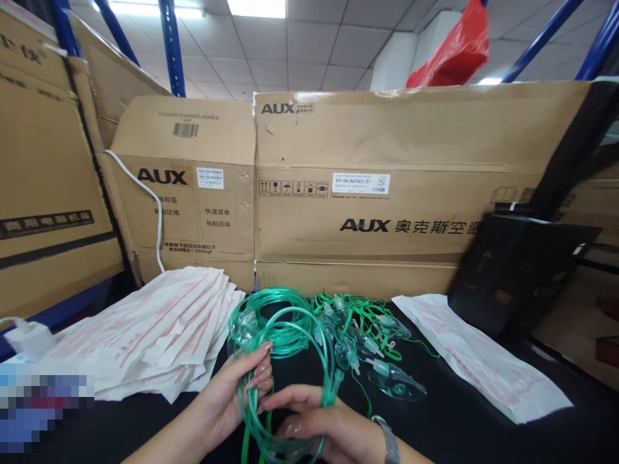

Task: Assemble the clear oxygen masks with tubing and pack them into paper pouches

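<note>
Thumb and fingers of my left hand (236, 386) are closed around the left side of a loop of green clear tubing (290, 310). My right hand (324, 419) reaches into the loop, with tubing passing over it and its fingers curled at the lower part; some fingertips are hidden. Below the hands hang a green strap (246, 438) and a clear plastic piece partly hidden by the fingers. Just behind, more coiled green tubing (264, 294) lies on the black table. Clear oxygen masks (399, 381) with green straps are heaped to its right.
A fanned stack of white paper pouches (159, 328) lies at left, beside a white plug (29, 338). One more white pouch (483, 357) lies at right, near a black box (512, 277). Cardboard panels (309, 238) stand across the back.
</note>
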Available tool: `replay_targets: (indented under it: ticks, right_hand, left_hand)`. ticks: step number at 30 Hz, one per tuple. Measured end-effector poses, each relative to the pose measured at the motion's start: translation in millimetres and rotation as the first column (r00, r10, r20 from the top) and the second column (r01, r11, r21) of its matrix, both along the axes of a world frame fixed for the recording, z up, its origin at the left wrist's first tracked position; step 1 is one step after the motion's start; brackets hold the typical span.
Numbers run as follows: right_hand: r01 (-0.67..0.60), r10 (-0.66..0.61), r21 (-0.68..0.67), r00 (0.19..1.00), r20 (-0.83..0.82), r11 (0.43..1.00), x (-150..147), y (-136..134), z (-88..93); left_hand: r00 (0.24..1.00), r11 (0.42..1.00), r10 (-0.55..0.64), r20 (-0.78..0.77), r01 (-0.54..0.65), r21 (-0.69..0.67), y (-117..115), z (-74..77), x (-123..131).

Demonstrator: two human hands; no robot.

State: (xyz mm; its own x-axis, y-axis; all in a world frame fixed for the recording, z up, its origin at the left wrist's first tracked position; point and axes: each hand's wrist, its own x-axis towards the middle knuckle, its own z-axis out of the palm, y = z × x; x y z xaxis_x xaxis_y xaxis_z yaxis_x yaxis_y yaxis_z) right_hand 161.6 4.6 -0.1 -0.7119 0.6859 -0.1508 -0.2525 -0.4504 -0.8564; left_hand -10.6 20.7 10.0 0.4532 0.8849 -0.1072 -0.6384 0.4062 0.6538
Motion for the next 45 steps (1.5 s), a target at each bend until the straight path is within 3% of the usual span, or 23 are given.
replay_targets:
  ticks: [7,12,16,21,24,29,33,39,43,45]
  right_hand:
    - [0.053,-0.053,0.077,0.999,0.004,0.996,-0.9,2.3,3.6]
    - [0.17,-0.17,0.008,0.985,-0.021,0.985,1.9,7.1,3.8]
    - [0.246,-0.245,-0.021,0.969,0.032,0.969,9.0,10.5,7.0]
    - [0.252,-0.274,0.121,0.934,0.23,0.96,13.0,8.1,20.0]
    - [0.203,-0.245,0.205,0.948,0.203,0.957,10.9,6.5,23.6]
    - [0.24,-0.24,0.052,0.971,-0.012,0.969,7.8,5.4,18.1]
    - [0.272,-0.267,0.059,0.96,-0.081,0.96,2.2,1.3,13.8]
    - [0.463,-0.453,0.04,0.88,-0.142,0.886,-11.9,-8.6,7.6]
    - [0.36,-0.359,-0.005,0.93,-0.075,0.933,-17.2,-8.1,-5.2]
    - [0.31,-0.309,0.08,0.951,-0.027,0.947,-18.4,-6.8,-12.3]
  left_hand:
    - [0.997,0.998,0.048,-0.056,-0.045,0.045,-0.8,2.6,-0.1]
    - [0.917,0.955,0.278,-0.286,-0.231,0.186,1.5,4.4,-2.6]
    - [0.859,0.919,0.356,-0.367,-0.249,0.306,2.0,5.6,-1.9]
    - [0.889,0.94,0.315,-0.334,-0.244,0.238,1.3,0.3,2.8]
    - [0.891,0.945,0.321,-0.32,-0.276,0.179,2.8,-2.2,2.4]
    - [0.895,0.936,0.352,-0.272,-0.328,0.13,5.8,1.7,-1.2]
    - [0.899,0.94,0.342,-0.273,-0.324,0.112,5.6,1.2,1.6]
    - [0.808,0.856,0.516,-0.284,-0.477,0.197,6.4,-10.2,10.9]
    - [0.827,0.853,0.52,-0.213,-0.493,0.171,6.4,-11.9,11.5]
    - [0.825,0.85,0.526,-0.206,-0.502,0.161,5.3,-9.6,10.1]
